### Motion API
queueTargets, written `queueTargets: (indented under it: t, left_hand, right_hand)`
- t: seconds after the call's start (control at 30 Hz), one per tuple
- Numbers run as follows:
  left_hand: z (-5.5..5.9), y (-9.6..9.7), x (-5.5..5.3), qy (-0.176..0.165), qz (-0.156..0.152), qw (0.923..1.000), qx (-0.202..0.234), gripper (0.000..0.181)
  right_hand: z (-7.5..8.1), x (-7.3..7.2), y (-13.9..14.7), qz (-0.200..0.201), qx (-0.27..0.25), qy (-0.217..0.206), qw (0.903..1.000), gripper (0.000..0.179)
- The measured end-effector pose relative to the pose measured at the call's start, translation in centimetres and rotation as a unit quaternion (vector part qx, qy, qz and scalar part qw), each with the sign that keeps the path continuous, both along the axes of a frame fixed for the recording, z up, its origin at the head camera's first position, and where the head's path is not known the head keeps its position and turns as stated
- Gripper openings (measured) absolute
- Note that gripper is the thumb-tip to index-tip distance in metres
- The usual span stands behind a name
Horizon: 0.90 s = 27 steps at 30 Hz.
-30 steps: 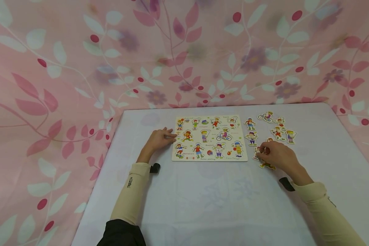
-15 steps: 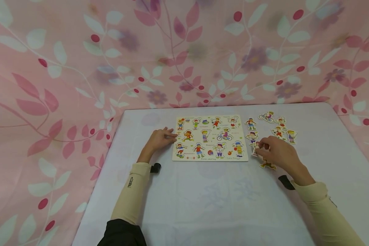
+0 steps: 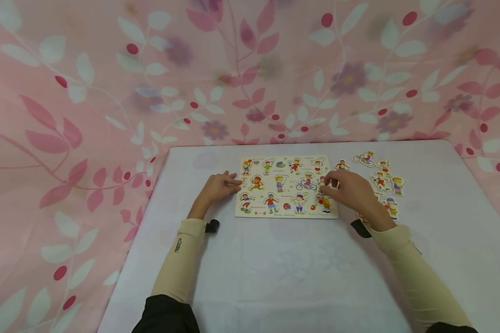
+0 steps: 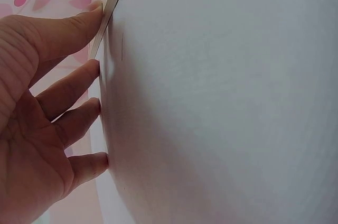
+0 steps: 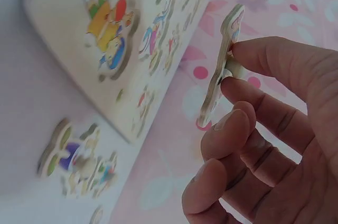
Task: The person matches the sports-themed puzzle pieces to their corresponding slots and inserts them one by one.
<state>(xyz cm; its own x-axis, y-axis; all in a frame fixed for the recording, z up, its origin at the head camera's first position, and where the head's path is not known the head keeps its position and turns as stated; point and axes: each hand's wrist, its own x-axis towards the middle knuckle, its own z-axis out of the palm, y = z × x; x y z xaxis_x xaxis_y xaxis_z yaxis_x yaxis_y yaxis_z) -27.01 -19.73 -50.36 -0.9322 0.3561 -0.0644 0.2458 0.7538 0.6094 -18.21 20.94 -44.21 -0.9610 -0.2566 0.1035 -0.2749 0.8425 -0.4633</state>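
A pale wooden puzzle board (image 3: 265, 185) with printed figures of children doing sports lies flat on the table. My left hand (image 3: 216, 190) is at its left edge; in the left wrist view the thumb (image 4: 79, 29) touches the board's edge while the other fingertips rest on the cloth, spread apart. Over the board's right side, my right hand (image 3: 352, 190) pinches a flat wooden puzzle piece (image 5: 215, 78) between thumb and index finger. That piece is seen nearly edge-on in the right wrist view, raised off the board, its picture mostly turned away.
Several loose puzzle pieces lie right of the board, among them a cyclist piece (image 3: 364, 158) and a purple-clothed figure piece (image 3: 397, 185). My right forearm partly covers others. A white cloth (image 3: 275, 273) covers the table, and a pink floral curtain (image 3: 250, 69) hangs behind it.
My right hand has lifted a puzzle piece from the loose ones and moved left over the board's right side. My left hand has stayed at the board's left edge.
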Motion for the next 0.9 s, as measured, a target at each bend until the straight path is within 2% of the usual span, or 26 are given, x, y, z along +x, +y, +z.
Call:
queueTargets:
  t: [0.33,0.63,0.9]
  left_hand:
    - [0.3,0.0,-0.2,0.003,0.003,1.0000,-0.008,0.025]
    - [0.4,0.0,-0.1,-0.006,0.006,1.0000,0.000,0.025]
    - [-0.1,-0.1,-0.1,0.005,0.000,1.0000,0.004,0.026]
  right_hand:
    - [0.1,-3.7,-3.1,0.012,-0.024,0.011,0.9996,0.018]
    - [0.4,-6.5,-5.6,0.016,-0.052,-0.002,0.9985,0.020]
    - [0.0,-8.9,-7.2,0.017,-0.073,-0.018,0.9970,0.022]
